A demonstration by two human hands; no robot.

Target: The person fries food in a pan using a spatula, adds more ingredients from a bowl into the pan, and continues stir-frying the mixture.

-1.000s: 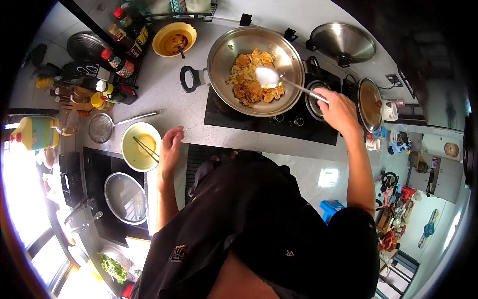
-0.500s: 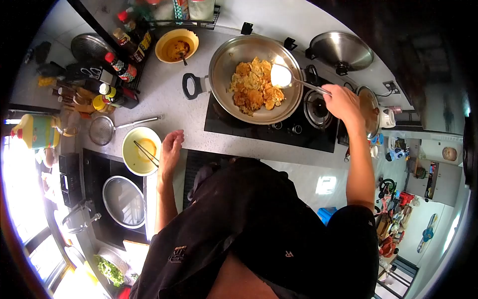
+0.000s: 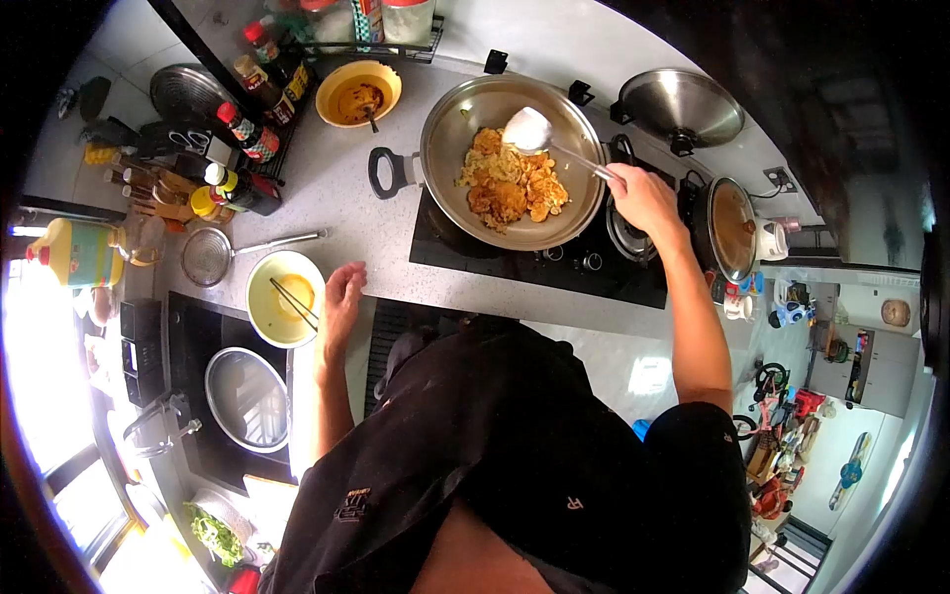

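Note:
My right hand (image 3: 645,203) is closed round the handle of a metal spatula (image 3: 528,130), whose blade is over the upper part of the browned egg (image 3: 510,188) in a large steel wok (image 3: 435,188). The wok sits on the black stove (image 3: 445,243). Near the counter's front edge, my left hand (image 3: 342,297) hovers with fingers loosely apart and holds nothing. Beside it stands a pale green bowl (image 3: 259,315) with yellow egg residue and dark chopsticks (image 3: 294,303) in it.
A yellow bowl (image 3: 327,99) with brown sauce stands behind. Sauce bottles (image 3: 247,134) line the left rack. A strainer (image 3: 207,257) lies by the sink (image 3: 188,396), which holds a steel basin (image 3: 247,400). Lids (image 3: 681,107) stand at the right.
My right hand and the spatula have moved left across the wok, the blade shifting from the right side to the upper middle. My left hand has stayed about where it was.

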